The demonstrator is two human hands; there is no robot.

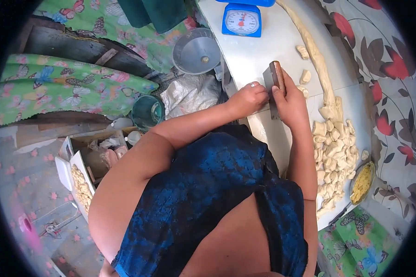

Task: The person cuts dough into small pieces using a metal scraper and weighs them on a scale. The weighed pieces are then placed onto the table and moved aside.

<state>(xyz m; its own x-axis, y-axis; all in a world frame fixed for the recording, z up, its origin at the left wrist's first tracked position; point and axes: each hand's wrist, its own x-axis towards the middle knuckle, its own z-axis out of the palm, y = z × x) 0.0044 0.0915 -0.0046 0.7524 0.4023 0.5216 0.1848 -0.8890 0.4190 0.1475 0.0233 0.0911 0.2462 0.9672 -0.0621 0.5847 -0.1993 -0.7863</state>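
Note:
My right hand (292,102) is wrapped round the wooden handle of a dough scraper (276,74), its metal blade facing left over the white table. Close to the blade's left side is my left hand (249,100), with a ring on one finger. Its fingers are curled, and whatever they hold, if anything, is hidden. Beyond my right hand, a few cut dough pieces (305,76) lie on the table. A long dough rope (315,55) runs down the table's right side to a large heap of dough pieces (335,157).
A blue kitchen scale (241,21) stands at the table's far end. A bowl of yellow stuff (363,183) sits at the right edge. To the left are a grey basin (197,51), a green bucket (148,112), a white sack (192,94) and a tray of dough pieces (81,188).

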